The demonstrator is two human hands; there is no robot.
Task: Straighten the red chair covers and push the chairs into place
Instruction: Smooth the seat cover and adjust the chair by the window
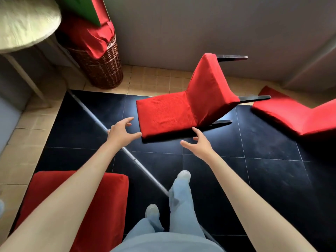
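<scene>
Head cam: both hands (122, 131) (199, 142) spread nr tipped chair (183, 110) edge.

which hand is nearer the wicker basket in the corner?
Left. The left hand reaches toward the near-left corner of the tipped red chair, below and slightly right of the wicker basket. The right hand is further right, at the chair's near edge.

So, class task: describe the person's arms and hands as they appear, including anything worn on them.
Both forearms are bare, no sleeves in view. The left hand and right hand wear no gloves; no rings, watch or bracelets are visible.
</scene>
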